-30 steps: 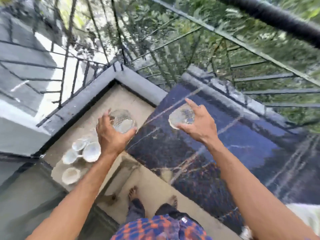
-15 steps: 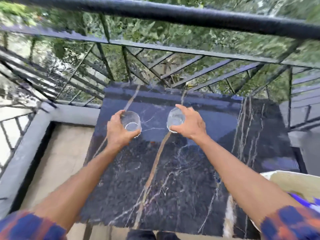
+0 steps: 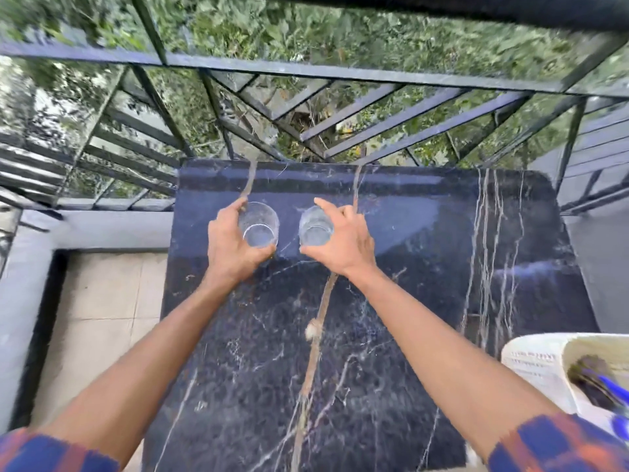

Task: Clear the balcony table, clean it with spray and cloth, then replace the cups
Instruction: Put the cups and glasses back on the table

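A second ago both hands carried the glasses over the floor corner beside the surface. Now they have swung across and come down over its far half, with the railing just beyond the fingertips. The left hand wraps fingers and thumb round the left glass. The right hand grips the right glass the same way, with its index finger lifted. Both glasses are upright and just beside each other, between the two hands. I cannot tell whether their bases already touch the dark marble surface; they look at or just above it. The marble around the hands looks glossy, so I judge the wiping done and the replacing step under way. A white basket sits well behind the right hand, near the elbow. What remains for these two is a gentle release.
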`<state>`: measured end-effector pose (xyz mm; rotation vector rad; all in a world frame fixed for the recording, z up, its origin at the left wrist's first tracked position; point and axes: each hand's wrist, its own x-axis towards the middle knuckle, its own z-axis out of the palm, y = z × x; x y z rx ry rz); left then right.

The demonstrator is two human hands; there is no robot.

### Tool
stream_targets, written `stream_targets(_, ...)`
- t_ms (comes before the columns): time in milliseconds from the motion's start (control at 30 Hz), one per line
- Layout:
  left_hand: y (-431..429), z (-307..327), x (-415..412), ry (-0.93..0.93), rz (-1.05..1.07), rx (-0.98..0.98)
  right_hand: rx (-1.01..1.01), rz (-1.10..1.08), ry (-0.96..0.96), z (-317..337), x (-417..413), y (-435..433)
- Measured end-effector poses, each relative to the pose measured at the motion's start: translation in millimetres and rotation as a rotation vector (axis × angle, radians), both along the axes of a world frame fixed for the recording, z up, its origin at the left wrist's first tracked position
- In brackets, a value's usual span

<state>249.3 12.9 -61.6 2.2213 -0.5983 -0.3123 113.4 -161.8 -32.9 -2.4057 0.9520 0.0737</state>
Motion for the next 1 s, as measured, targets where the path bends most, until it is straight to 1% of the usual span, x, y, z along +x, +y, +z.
stream_targets(167,3.8,-2.1,1.4,0.01,-0.049,0.037,0.034,0.019,0.02,2.8,-2.1,0.5)
stream_targets(300,6.5,-1.9,2.7,0.039,-0.074,0.061,0.047,0.11,0.068,10.5,0.9,-7.2)
stream_targets(467,19.1,8.1,3.6,0.095,-0.046,0.078,0.054,0.183,0.112,17.6,4.8,-13.9)
stream_targets(533,32.2,10.9,1.0,0.098,-0.043,0.1,0.069,0.182,0.119,20.5,3.4,-13.9)
stream_targets(600,49.0,11.8,-3.1,0.096,-0.027,0.116,0.108,0.113,0.088,22.2,-1.5,-13.2)
stream_targets(700,83.9,13.1,-19.5,0.118,0.052,0.101,0.13,-0.049,-0.017,25.9,-24.1,0.6)
stream_targets(767,112.3,15.7,-38.2,0.172,0.146,0.045,0.126,-0.124,-0.075,25.0,-45.6,14.8)
stream_targets(833,146.2,21.6,-65.7,0.225,0.267,-0.038,0.185,-0.158,-0.105,23.4,-69.7,32.7)
stream_targets(933,205.7,26.8,-118.9,0.181,0.436,-0.083,0.318,-0.106,-0.068,16.9,-98.0,69.4)
stream_targets(1000,249.4,27.2,-164.3,0.163,0.568,-0.062,0.381,0.026,-0.031,11.4,-110.2,104.1)
